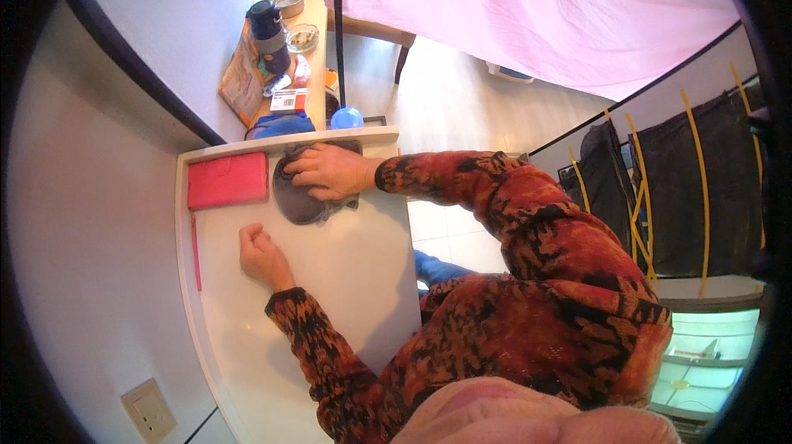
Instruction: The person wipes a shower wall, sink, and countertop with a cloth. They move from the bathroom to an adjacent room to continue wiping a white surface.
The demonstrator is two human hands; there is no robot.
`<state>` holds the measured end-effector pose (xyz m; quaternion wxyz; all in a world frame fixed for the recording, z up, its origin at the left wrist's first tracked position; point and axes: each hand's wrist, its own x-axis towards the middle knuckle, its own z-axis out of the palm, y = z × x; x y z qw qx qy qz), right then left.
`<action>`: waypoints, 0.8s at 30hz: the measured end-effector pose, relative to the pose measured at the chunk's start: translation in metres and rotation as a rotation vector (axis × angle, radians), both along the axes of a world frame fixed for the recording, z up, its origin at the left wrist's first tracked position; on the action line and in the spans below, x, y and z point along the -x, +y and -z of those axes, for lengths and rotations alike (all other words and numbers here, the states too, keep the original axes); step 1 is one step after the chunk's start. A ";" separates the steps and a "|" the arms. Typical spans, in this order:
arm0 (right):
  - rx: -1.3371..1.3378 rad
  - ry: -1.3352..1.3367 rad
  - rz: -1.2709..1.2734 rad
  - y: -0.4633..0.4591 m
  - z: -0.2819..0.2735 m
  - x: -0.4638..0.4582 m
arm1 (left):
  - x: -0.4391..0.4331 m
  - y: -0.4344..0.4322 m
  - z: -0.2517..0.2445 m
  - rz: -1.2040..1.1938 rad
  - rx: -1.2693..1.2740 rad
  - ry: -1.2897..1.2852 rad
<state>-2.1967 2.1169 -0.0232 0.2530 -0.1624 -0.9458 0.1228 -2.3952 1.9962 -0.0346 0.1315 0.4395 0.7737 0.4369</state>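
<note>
My right hand (331, 172) lies on a dark grey fabric item (300, 200) near the far-right end of the white tabletop (297, 314). Its curled fingers grip a bunched part of the dark fabric; what kind of item it is cannot be told. My left hand (266, 256) is over the tabletop, a little apart from the fabric, its fingers curled in and nothing seen in them. Beyond it lies a pink wallet-style case (228, 180), and a thin pink strap (196, 252) runs along the table's raised edge.
A raised rim (291, 138) borders the tabletop. Past it, a wooden shelf holds blue cloth (281, 125), a small box (288, 100), a dark flask (270, 42), a glass dish (302, 38), a metal bowl (289, 3) and cups. A blue round lid or bowl (346, 118) stands near a black pole (339, 29).
</note>
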 end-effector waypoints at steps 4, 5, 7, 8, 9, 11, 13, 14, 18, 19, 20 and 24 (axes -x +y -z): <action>-0.028 0.012 0.004 0.000 0.001 0.000 | -0.001 0.000 -0.002 -0.006 0.004 -0.028; -0.027 0.011 0.003 -0.001 0.001 -0.001 | -0.001 0.000 -0.002 0.005 -0.001 -0.028; -0.015 -0.003 0.008 -0.001 0.001 -0.001 | -0.001 -0.001 -0.002 0.000 0.003 -0.046; -0.011 -0.011 0.009 -0.001 0.001 0.000 | -0.001 -0.001 -0.002 0.008 -0.005 -0.039; -0.011 -0.007 0.007 -0.001 0.001 0.000 | -0.001 -0.001 -0.001 0.011 -0.010 -0.035; -0.015 0.001 -0.002 0.000 0.001 0.000 | 0.000 -0.001 -0.001 0.012 -0.022 -0.036; -0.017 -0.008 -0.005 0.001 0.002 0.000 | 0.000 -0.001 0.000 0.009 -0.025 -0.055; -0.017 -0.011 -0.003 0.000 0.002 0.001 | 0.000 -0.001 0.000 0.017 -0.035 -0.048; -0.018 -0.004 -0.006 0.001 0.004 0.000 | 0.000 -0.001 0.000 0.013 -0.025 -0.032; -0.014 -0.005 -0.006 0.001 0.004 0.000 | 0.000 -0.001 0.000 0.010 -0.018 -0.022; -0.012 -0.007 -0.008 0.001 0.004 0.000 | -0.001 0.000 -0.001 0.014 -0.026 -0.032; -0.021 -0.005 -0.009 0.001 0.004 0.001 | -0.002 -0.001 -0.002 -0.003 -0.031 -0.044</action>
